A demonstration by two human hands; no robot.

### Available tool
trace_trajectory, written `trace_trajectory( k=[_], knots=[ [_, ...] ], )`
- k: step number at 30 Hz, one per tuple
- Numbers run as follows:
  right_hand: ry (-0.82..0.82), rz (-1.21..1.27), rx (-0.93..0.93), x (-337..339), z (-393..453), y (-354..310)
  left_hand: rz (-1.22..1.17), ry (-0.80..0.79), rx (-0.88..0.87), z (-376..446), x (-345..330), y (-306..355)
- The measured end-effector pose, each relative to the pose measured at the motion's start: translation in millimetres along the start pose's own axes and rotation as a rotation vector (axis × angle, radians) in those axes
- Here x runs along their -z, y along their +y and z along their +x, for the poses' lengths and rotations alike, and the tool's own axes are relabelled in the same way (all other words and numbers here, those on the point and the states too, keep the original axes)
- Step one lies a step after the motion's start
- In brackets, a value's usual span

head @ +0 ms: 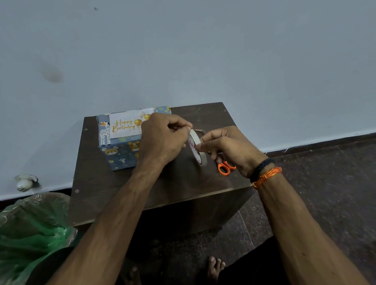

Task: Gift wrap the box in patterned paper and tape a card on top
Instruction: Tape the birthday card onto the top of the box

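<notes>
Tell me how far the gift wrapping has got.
Done: the box is fully covered in animal-print paper, and the Happy Birthday card lies on its top.

In hand: the right hand holds the tape roll while the left hand pinches at its top edge, seemingly the loose end.

Left: no tape is visible on the card, so cutting with the orange scissors and sticking remain.

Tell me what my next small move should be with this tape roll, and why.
Probably draw out a short strip. Your left hand pinches at the roll's top edge while your right hand holds the tape roll. The card already lies on the wrapped box, with no tape visible on it, and the scissors lie beside your right hand.
</notes>
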State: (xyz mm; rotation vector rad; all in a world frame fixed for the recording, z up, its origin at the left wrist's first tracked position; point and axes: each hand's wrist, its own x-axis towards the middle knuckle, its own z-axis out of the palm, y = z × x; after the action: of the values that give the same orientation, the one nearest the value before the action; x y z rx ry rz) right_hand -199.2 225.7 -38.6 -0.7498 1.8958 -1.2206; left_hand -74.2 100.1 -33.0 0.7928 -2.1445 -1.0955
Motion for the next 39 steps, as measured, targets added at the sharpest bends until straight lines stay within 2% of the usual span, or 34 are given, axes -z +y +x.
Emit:
trace_trajectory(
  k=[11,25,33,39],
  knots=[
    [0.019,0.162,-0.058,-5,-4,-7,0.073,0.071,-0.202,1,-4,2],
    [0.063,0.196,-0.124,-7,-1,-1,0.081,0.101,-0.327,2,-12,0],
    [0.043,0.212,-0.131,-7,1,2,0.049,-0.013,-0.206,7,-8,-4],
    [0.054,0.236,-0.149,-6,0,2,0.127,-0.203,-0.150,9,5,2]
  ],
)
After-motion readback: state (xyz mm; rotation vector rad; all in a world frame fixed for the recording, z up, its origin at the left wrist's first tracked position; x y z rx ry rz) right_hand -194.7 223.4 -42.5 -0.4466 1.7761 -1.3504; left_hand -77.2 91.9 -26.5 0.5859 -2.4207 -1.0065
